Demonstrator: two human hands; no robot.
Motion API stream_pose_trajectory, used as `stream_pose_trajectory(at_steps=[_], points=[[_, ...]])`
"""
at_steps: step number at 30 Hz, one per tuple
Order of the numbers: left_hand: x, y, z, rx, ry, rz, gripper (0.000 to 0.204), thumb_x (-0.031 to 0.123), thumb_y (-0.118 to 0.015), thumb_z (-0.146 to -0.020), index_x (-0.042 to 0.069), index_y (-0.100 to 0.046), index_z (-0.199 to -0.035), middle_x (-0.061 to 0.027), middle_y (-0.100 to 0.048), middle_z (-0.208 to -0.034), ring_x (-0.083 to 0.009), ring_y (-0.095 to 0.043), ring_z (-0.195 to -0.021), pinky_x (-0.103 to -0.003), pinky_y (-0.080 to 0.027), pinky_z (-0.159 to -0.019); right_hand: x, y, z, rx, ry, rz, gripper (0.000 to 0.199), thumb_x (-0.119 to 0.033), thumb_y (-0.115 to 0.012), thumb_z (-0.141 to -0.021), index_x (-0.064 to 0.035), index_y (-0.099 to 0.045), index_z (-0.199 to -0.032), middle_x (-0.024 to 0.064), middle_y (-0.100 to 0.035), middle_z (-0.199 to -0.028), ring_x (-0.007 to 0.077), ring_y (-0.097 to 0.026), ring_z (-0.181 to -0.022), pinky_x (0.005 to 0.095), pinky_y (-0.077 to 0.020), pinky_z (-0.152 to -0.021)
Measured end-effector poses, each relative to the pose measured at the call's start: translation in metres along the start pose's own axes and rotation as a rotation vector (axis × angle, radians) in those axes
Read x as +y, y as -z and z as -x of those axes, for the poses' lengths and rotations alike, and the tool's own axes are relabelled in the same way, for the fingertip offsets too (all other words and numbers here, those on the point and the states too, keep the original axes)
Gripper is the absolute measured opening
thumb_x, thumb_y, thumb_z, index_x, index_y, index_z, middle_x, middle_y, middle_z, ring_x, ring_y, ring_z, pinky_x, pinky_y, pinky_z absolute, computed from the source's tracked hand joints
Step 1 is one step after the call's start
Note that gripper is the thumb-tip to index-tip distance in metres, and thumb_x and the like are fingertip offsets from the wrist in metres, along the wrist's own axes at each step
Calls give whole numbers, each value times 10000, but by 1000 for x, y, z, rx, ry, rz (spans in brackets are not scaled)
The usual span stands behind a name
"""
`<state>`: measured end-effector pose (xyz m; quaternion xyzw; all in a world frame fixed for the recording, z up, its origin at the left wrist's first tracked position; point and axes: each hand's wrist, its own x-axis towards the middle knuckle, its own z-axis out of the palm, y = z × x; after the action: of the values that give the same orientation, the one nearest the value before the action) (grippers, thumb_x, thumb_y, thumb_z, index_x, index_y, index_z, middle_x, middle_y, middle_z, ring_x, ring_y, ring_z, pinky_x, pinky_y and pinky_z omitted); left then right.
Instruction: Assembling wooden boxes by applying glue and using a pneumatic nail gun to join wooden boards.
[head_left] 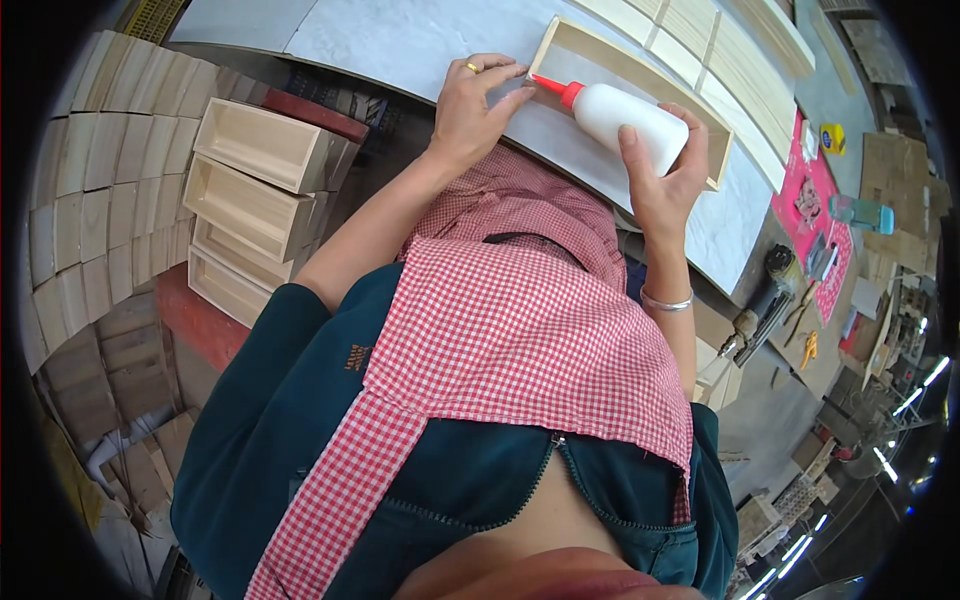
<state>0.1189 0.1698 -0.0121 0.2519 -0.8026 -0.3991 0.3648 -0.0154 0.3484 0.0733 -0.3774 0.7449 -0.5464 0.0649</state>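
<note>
My right hand (pixel 665 165) is wrapped round a white squeeze bottle (pixel 625 118) and holds it tilted. The bottle's red nozzle (pixel 552 86) points left, its tip at the near end of a short side of a pale wooden box frame (pixel 645 66). At that same end, my left hand (pixel 475 112) has its thumb and fingers closed about the wood. The frame lies on the white marbled tabletop (pixel 390 45). Two short sides and the far long side show; no near long side is visible. Whether glue is coming out is too small to see.
Beyond the frame lie several pale wood strips (pixel 740 75). Finished open boxes (pixel 250 215) are stacked at my left, beside rows of stacked wood pieces (pixel 110 180). To the right are a pneumatic nail gun (pixel 765 290), a pink sheet (pixel 805 190) and a teal-lidded jar (pixel 862 214).
</note>
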Motion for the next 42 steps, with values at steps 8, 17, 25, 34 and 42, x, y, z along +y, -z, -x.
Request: stream_pose_trajectory(at_steps=[8,17,25,34,42], points=[[2,1,0,-3,13,-15,306,235,-746,-882,35,-748,-1115,-80,-642,-1187,-237,-535,-1071,-314,-465,-920,1,-6,-13,35,67,123,544,-231,-816,-836,-20,-522,-1242,166,-632,-1080,291,-670,-906,339,-574,-743],[3,2,0,-18,25,-11,294,208,-750,-875,41,-748,-1117,-81,-640,-1192,-239,-537,-1084,-320,-470,-924,14,-17,-47,140,202,221,540,-239,-824,-824,-17,-528,-1217,163,-658,-1028,290,-689,-847,326,-579,-689],[4,3,0,-14,29,-16,291,203,-753,-871,54,-749,-1121,-74,-640,-1193,-235,-537,-1093,-325,-474,-930,18,-16,-58,190,221,273,553,-249,-833,-807,-15,-534,-1209,170,-670,-1021,293,-698,-818,340,-584,-677],[10,6,-3,-44,64,-52,299,196,-751,-872,55,-744,-1135,-67,-640,-1201,-229,-540,-1107,-326,-475,-938,28,23,-45,262,189,346,524,-233,-834,-803,-12,-553,-1186,163,-668,-1017,283,-690,-820,338,-569,-690],[13,8,-3,-84,84,-42,306,185,-747,-876,52,-736,-1151,-68,-638,-1217,-228,-542,-1119,-327,-472,-951,40,67,-29,352,138,394,503,-219,-829,-811,-8,-565,-1183,158,-663,-1033,271,-669,-845,341,-553,-745]])
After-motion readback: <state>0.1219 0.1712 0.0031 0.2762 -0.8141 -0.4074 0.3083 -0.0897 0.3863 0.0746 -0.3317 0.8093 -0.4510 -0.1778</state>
